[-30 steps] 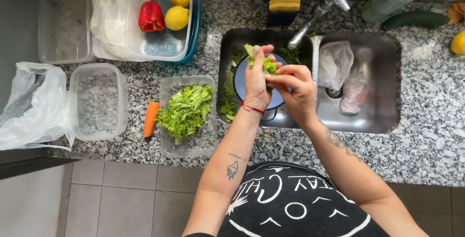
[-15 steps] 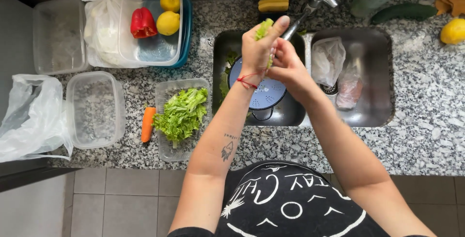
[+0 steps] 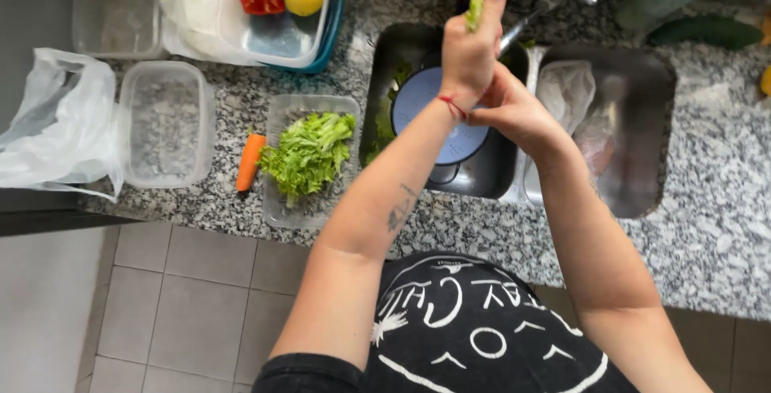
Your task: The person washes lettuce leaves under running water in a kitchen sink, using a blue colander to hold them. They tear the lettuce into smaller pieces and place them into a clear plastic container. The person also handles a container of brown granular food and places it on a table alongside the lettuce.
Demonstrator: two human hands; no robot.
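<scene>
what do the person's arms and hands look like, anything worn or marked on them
Both arms are bare to short black sleeves. The left wrist carries a thin red string bracelet, and the left forearm has a small dark tattoo. No gloves or rings are visible on the left hand or right hand.

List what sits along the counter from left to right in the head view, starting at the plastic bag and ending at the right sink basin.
White plastic bag → empty clear container → carrot → tray of lettuce → blue bowl in the left basin → right basin.
</scene>
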